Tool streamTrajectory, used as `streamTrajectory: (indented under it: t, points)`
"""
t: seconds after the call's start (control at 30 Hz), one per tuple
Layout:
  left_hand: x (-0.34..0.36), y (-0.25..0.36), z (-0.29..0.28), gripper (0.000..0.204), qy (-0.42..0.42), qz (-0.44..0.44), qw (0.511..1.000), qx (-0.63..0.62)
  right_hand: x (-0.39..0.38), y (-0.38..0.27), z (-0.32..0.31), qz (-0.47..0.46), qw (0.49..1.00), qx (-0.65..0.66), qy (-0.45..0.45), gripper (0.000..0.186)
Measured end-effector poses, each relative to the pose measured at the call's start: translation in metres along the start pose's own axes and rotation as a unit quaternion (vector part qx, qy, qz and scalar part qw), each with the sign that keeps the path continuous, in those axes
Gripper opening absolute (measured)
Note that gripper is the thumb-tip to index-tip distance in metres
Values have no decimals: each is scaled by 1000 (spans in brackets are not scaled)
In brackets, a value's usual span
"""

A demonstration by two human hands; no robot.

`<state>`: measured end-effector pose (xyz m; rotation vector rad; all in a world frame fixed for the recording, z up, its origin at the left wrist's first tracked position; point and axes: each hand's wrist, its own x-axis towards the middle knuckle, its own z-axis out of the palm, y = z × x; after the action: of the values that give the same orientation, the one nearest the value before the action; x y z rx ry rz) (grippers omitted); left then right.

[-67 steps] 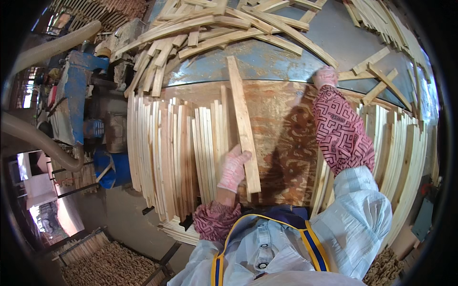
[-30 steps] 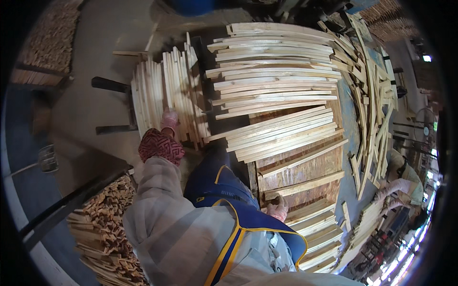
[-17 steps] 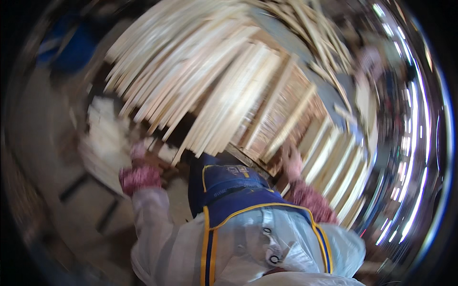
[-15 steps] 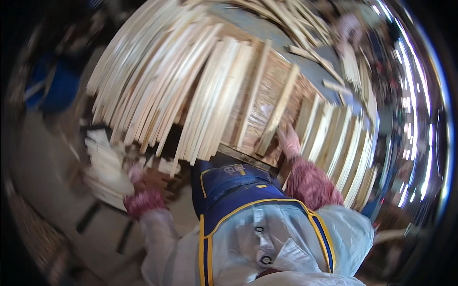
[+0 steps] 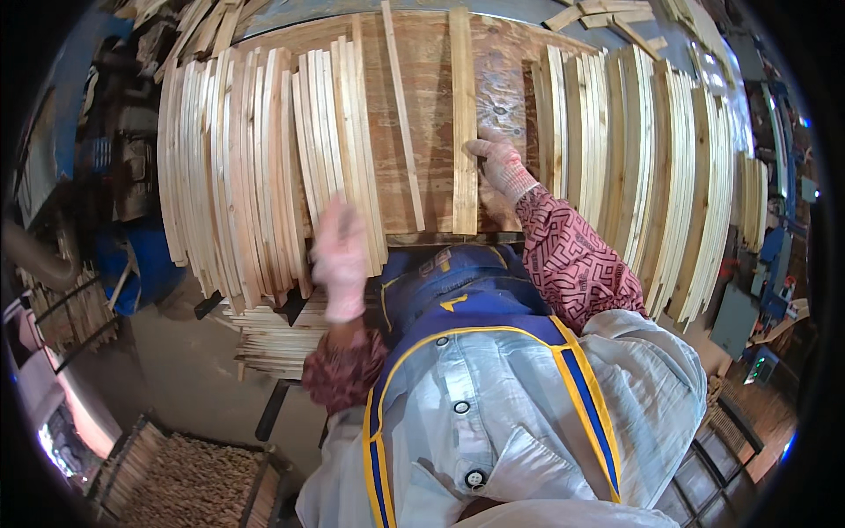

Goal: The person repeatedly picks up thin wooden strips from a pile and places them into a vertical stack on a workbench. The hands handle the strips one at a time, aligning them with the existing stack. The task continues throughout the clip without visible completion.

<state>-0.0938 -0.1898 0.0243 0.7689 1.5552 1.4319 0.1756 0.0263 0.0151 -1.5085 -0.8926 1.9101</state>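
Note:
My right hand (image 5: 503, 163), in a pale knit glove and a red patterned sleeve cover, touches the right edge of a wide wooden strip (image 5: 464, 106) with outstretched fingers. The strip lies lengthwise on a brown plywood board (image 5: 431, 198). A thinner strip (image 5: 402, 114) lies slightly slanted to its left. My left hand (image 5: 341, 255), gloved too and blurred by motion, is over the near ends of the left-hand wooden strips (image 5: 334, 132). Its fingers look extended, and nothing shows in them.
Rows of stacked strips (image 5: 634, 158) stand right of the board; more strips (image 5: 224, 158) lie side by side at left. A lower stack (image 5: 280, 339) sits beneath them. Loose offcuts (image 5: 607, 13) lie at the far right. A rack of wood pieces (image 5: 189, 480) stands at lower left.
The view has turned, and the board now appears upright before me. My left hand has come up from the low stack toward the upper strips. My right hand now touches the wide strip.

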Motion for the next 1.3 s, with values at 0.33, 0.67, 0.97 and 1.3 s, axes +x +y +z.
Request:
streamTrajectory:
  t: [0.33,0.67,0.97,1.3]
  points:
    - [83,24,179,51,-210,-311,895,-239,31,-80,-38,-115,979,-139,100,49]
    - [111,45,192,54,-94,-444,835,-311,203,-151,-103,-247,887,-350,170,65]
    - [108,46,171,20,38,-284,957,-51,310,-214,-48,-69,702,-660,260,82]
    - [72,44,-31,48,196,-117,790,569,308,-179,-25,-130,929,-342,50,39]
